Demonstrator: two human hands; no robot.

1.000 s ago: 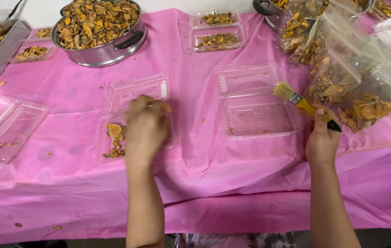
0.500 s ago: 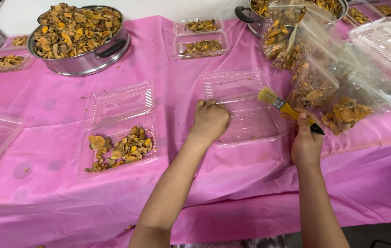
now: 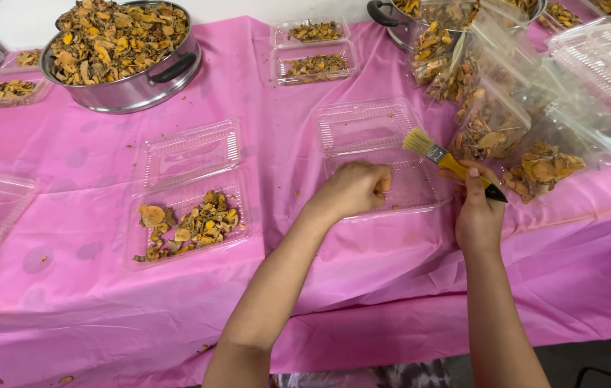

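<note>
The fingers of the left hand (image 3: pixel 352 188) were curled shut, knuckles up, and were pressed on the near tray of an empty clear clamshell box (image 3: pixel 381 154); whether anything was pinched under them could not be told. The box lay open on the desk, its lid half spread flat just beyond the fingers.

The fingers of the right hand (image 3: pixel 479 210) were closed round the black handle of a paintbrush (image 3: pixel 443 159). The yellow shaft and pale bristles were slanted up and away from the fingers, towards the left hand, with the bristles over the far right corner of the empty box.

Just beyond and to the right of the right fingers, a heap of clear bags filled with dried yellow-orange pieces (image 3: pixel 514 122) was piled close to the brush, crowding that side of the box. Further right, stacked clear lids (image 3: pixel 603 61) were seen.

Well to the left of the left fingers, a second open clamshell box (image 3: pixel 189 190) was lying, with its near half partly filled with dried pieces. Beyond it a large steel pot (image 3: pixel 129 50), heaped with the same pieces, was stood. Far ahead of the left fingers, two small filled trays (image 3: pixel 313 50) were set side by side. Everything was carried on a desk covered with a pink cloth (image 3: pixel 284 302), spotted with crumbs.
</note>
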